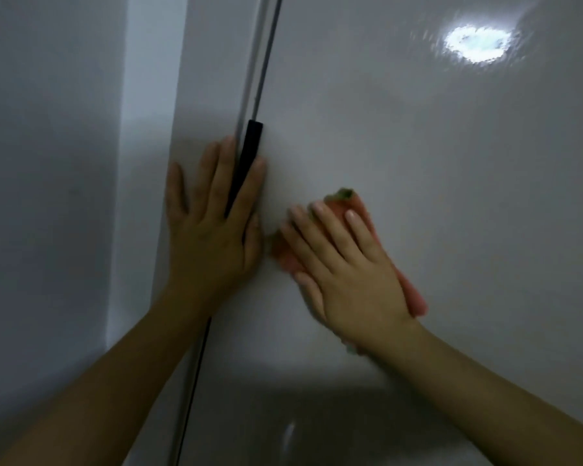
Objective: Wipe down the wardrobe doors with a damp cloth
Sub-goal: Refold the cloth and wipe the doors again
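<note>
Two glossy white wardrobe doors fill the view: the right door (418, 146) and the narrower left door (196, 95), split by a dark vertical gap. A black bar handle (246, 163) runs along that gap. My left hand (212, 223) lies flat across the gap with straight fingers, the handle showing between two of them. My right hand (347, 264) presses an orange-pink cloth (414, 294) flat against the right door, just right of the handle. The cloth has a green edge at its top and is mostly hidden under the hand.
A plain white wall (48, 163) stands to the left of the wardrobe. A bright lamp reflection (475, 43) shines on the upper right of the door. A dark shadow covers the door's lower part.
</note>
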`<state>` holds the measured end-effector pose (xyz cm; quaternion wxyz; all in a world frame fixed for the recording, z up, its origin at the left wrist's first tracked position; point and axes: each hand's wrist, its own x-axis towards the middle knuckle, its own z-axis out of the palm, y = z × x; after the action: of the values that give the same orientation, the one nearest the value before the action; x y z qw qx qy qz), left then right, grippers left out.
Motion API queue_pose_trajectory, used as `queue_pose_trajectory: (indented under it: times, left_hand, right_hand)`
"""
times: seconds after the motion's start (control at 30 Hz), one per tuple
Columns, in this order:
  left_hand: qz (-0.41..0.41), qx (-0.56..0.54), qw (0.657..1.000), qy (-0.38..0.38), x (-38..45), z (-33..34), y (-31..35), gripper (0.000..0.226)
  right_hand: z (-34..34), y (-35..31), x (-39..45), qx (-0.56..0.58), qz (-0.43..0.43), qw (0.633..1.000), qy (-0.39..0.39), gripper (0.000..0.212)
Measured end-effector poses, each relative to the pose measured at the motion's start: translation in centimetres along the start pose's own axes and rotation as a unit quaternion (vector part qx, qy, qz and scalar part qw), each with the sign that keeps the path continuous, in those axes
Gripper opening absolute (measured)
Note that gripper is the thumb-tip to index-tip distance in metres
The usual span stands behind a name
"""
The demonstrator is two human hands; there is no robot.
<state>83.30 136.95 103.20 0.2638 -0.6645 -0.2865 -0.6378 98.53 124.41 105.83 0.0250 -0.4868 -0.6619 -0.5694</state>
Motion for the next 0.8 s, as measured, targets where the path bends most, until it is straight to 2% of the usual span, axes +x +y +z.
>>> queue_pose_trajectory:
  times: [0.03,0.1,0.23,0.3,0.37,0.47,0.53,0.57,0.63,0.7,0.8]
  left_hand:
    - [-0.003,-0.009,1.0,0.009,0.0,0.0,-0.1,0.053]
    - [-0.012,-0.026,0.999,0.017,-0.2,0.0,-0.2,0.053]
    - [-0.026,-0.026,0.999,0.003,-1.2,0.3,-0.3,0.054]
    - [-0.027,-0.037,0.999,0.009,-1.3,0.3,-0.4,0.053]
    - [-0.023,-0.048,0.998,0.019,-1.3,0.2,-0.5,0.051]
    - [-0.013,-0.059,0.998,0.026,-1.4,0.2,-0.8,0.05]
    - [-0.006,-0.062,0.998,0.022,-1.6,0.1,-1.0,0.051]
    - [-0.001,-0.063,0.998,0.018,-1.6,0.0,-1.2,0.051]
    - [0.003,-0.064,0.998,0.01,-1.7,-0.2,-1.2,0.053]
    - [0.004,-0.062,0.998,0.004,-1.7,-0.2,-1.0,0.054]
    - [0.009,-0.052,0.999,0.007,-1.7,-0.1,-0.9,0.055]
  right_hand:
    - [-0.2,0.8,-0.8,-0.008,-0.03,0.999,-0.011,0.055]
    - [-0.9,3.3,-0.7,-0.011,-0.002,1.0,0.001,0.055]
    - [-2.6,6.8,4.0,-0.049,0.212,0.975,0.05,0.057]
    - [-2.2,5.2,6.4,-0.048,0.263,0.961,0.071,0.059]
    - [-1.5,2.1,7.3,-0.015,0.23,0.97,0.072,0.06]
    - [0.5,-3.0,4.0,0.016,0.081,0.996,0.027,0.058]
    - [1.0,-3.5,0.7,-0.003,0.013,1.0,-0.011,0.056]
    - [0.9,-2.8,-0.5,-0.008,0.006,1.0,-0.016,0.055]
    - [0.2,-0.5,-1.6,-0.013,0.045,0.999,0.001,0.055]
    - [-0.5,1.2,-1.0,-0.029,0.12,0.992,0.028,0.055]
    - [-0.2,-0.6,1.0,-0.028,0.247,0.967,0.062,0.056]
